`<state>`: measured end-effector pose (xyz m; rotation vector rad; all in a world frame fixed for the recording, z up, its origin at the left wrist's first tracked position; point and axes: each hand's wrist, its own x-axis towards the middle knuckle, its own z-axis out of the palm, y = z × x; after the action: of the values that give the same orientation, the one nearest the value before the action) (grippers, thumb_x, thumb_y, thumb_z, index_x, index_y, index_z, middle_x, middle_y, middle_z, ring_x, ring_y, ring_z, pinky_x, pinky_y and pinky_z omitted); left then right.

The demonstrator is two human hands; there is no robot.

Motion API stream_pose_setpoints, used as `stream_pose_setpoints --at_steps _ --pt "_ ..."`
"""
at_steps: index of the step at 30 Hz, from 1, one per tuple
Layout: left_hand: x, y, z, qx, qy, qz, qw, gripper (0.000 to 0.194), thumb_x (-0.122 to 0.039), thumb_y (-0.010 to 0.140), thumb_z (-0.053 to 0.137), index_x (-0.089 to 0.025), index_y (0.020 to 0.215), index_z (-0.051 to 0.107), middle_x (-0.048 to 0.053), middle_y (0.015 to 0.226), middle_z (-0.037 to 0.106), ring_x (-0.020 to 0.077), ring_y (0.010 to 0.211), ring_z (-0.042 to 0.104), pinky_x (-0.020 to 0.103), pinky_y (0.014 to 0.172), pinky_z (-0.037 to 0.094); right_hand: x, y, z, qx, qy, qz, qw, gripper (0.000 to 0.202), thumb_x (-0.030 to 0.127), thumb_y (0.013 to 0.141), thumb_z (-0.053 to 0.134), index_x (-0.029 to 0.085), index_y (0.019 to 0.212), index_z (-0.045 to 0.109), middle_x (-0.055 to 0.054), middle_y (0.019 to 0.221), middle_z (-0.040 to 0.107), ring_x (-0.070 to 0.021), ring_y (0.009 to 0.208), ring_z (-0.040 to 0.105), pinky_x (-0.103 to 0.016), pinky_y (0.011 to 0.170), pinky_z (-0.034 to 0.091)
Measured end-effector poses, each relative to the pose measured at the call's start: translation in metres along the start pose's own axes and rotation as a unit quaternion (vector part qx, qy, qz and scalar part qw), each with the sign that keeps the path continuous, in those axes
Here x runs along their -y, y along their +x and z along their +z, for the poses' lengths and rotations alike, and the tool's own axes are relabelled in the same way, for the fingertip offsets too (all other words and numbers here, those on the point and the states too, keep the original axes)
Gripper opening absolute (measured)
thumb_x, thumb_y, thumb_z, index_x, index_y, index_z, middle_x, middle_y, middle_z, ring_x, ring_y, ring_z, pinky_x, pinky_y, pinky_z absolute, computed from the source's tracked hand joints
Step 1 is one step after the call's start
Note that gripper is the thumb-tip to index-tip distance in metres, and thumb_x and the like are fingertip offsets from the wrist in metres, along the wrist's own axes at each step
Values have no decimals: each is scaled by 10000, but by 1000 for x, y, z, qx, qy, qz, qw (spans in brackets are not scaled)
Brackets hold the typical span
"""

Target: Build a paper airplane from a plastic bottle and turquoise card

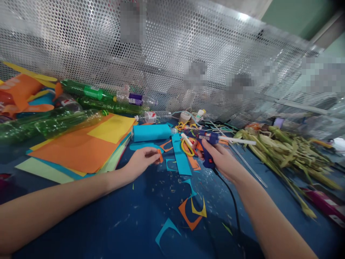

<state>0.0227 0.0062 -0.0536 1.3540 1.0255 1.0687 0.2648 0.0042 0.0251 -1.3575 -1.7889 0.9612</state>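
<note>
Surface: dark blue table (pixel 121 230) strewn with paper offcuts (pixel 184 212).
Orange piece (pixel 160 155): pinched in left hand (pixel 142 162), between thumb and fingers.
Glue gun (pixel 212 137): handle wrapped by right hand (pixel 225 158), fingers curled.
Blue-wrapped bottle (pixel 152 133): lying just beyond left fingertips.

Label (pixel 204 137) on glue gun (pixel 213 138) illegibly small

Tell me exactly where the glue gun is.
In the head view, the dark blue glue gun is right of centre, in the grip of the right hand, between the flat blue strip on its left and the husks farther right.
</note>
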Motion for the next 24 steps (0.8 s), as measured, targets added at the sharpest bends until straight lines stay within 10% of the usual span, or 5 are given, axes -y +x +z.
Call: stream_pose_setpoints --at_steps 19,24 --pt "3 -2 -1 7 16 22 1000 153 -309 754 590 -164 790 622 18 711 650 142 667 619 278 690 492 6 -9 30 69 68 75 993 384 528 808 468 191 701 617 -19 666 598 -140 603 543 -242 582 449" --pt "5 -3 -2 46 29 54 997 180 -326 756 592 -178 846 637 81 1101 618 171 789 640 289 686 500 3 -7 29 50 114 63 990 390 529 823 440 192 734 616 -24 721 620 -129 588 531 -231 558 431"
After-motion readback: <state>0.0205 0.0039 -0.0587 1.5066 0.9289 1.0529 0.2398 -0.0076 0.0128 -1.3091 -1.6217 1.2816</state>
